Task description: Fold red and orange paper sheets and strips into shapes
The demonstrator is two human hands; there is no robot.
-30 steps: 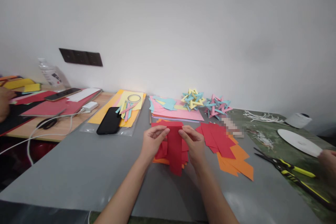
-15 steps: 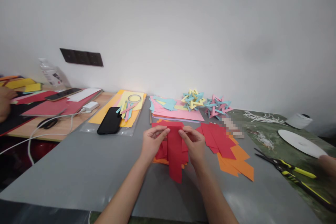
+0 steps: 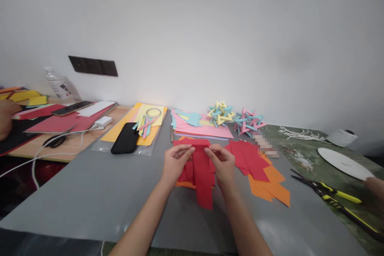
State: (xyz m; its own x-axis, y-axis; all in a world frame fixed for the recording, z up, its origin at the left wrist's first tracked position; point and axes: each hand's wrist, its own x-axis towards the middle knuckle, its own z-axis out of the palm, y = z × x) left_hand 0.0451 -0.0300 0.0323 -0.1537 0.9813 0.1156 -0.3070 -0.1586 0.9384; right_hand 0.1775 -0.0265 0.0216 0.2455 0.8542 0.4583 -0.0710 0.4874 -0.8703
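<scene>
My left hand (image 3: 175, 163) and my right hand (image 3: 222, 163) pinch the top corners of a long red paper strip (image 3: 203, 178), which hangs down toward me over the grey table (image 3: 99, 196). Under the strip lies a small pile of red and orange cut pieces (image 3: 186, 173). To the right of my right hand are more red pieces (image 3: 250, 160) spread over orange pieces (image 3: 271, 188).
A black phone (image 3: 125, 138) lies on yellow paper at left. Pink and blue sheets (image 3: 201, 126) and two woven paper stars (image 3: 220, 113) sit at the back. Yellow-handled shears (image 3: 333, 199) lie right. Other people's hands show at the left edge (image 3: 5, 118) and the right edge (image 3: 375, 186).
The red strip has slid a little lower and swung slightly to the right between my fingers. The hand at the right edge has drawn back.
</scene>
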